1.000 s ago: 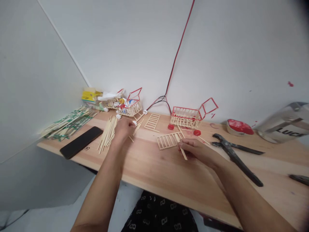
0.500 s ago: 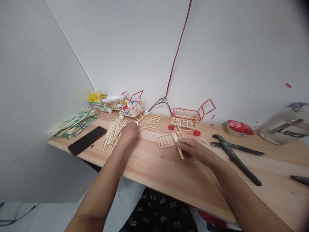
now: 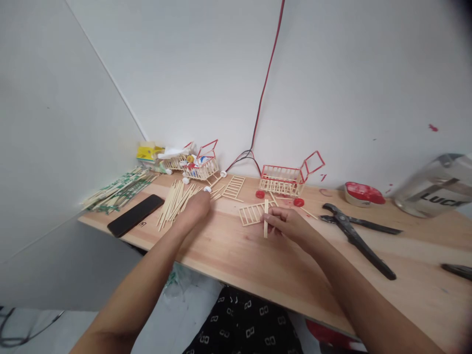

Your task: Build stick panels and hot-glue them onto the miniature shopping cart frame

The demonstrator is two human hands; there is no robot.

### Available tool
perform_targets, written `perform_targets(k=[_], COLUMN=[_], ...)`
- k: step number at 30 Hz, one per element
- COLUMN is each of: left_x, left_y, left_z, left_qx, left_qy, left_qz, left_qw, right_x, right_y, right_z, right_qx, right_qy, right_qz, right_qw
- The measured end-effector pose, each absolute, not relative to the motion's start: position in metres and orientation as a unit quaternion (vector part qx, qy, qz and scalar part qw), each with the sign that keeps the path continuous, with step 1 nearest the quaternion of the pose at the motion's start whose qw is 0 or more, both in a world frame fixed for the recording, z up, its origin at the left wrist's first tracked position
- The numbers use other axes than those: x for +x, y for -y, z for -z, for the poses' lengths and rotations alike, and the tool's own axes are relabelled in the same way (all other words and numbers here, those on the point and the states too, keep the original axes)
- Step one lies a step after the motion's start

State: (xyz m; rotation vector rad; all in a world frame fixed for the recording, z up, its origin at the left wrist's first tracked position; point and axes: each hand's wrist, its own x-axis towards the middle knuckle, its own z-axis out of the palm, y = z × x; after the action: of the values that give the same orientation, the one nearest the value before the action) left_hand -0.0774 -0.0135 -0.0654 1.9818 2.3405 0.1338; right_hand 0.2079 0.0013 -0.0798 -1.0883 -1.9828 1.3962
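My right hand pinches a couple of short wooden sticks, held upright just above the table. Behind them lies a flat ladder-shaped stick panel. My left hand is at the right side of a pile of loose wooden sticks; its fingers are hidden behind the back of the hand. A second ladder panel lies farther back, between the hands. Behind my right hand stands a small stick-built cart with red trim and red bottle-cap wheels.
Two filled stick carts stand at the back left, near wrapped sticks and a black phone. Black-handled pliers, a red-stained tub and a clear jar are on the right. A cable hangs down the wall.
The sticks in my right hand have turned from slanted to upright, and that hand has shifted slightly left. My left hand stays by the pile, moving only a little.
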Motion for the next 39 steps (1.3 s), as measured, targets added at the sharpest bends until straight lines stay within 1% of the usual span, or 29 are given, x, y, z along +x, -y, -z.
perform_targets(k=[2,3,4,6,7,9,11,14,22,30,39], left_x=[-0.077,-0.074,-0.07,-0.054,-0.044,-0.023,-0.004,0.015,0.031,0.035,0.038], left_y=[0.019,0.022,0.026,0.032,0.034,0.037,0.037,0.034,0.027,0.026,0.03], left_z=[0.059,0.057,0.055,0.055,0.056,0.06,0.066,0.074,0.086,0.089,0.085], left_qx=[0.656,0.665,0.672,0.656,0.634,0.588,0.557,0.537,0.507,0.47,0.481], left_qy=[-0.748,-0.729,-0.699,-0.605,-0.559,-0.504,-0.477,-0.462,-0.476,-0.459,-0.493], left_qz=[-0.089,-0.132,-0.19,-0.305,-0.343,-0.382,-0.399,-0.412,-0.445,-0.457,-0.435], left_qw=[0.053,0.09,0.155,0.332,0.41,0.504,0.55,0.573,0.564,0.6,0.58], right_x=[0.205,0.204,0.202,0.199,0.198,0.197,0.196,0.197,0.2,0.202,0.203], right_y=[0.001,0.002,0.004,0.007,0.008,0.01,0.011,0.009,0.002,0.0,-0.002], right_z=[0.078,0.077,0.076,0.074,0.073,0.073,0.074,0.077,0.087,0.086,0.09], right_qx=[-0.39,-0.388,-0.388,-0.388,-0.388,-0.387,-0.387,-0.385,-0.353,-0.356,-0.368], right_qy=[0.733,0.734,0.732,0.723,0.718,0.712,0.709,0.709,0.684,0.674,0.662], right_qz=[-0.491,-0.483,-0.479,-0.477,-0.476,-0.471,-0.463,-0.455,-0.502,-0.524,-0.54], right_qw=[0.265,0.278,0.29,0.314,0.327,0.349,0.364,0.377,0.396,0.38,0.366])
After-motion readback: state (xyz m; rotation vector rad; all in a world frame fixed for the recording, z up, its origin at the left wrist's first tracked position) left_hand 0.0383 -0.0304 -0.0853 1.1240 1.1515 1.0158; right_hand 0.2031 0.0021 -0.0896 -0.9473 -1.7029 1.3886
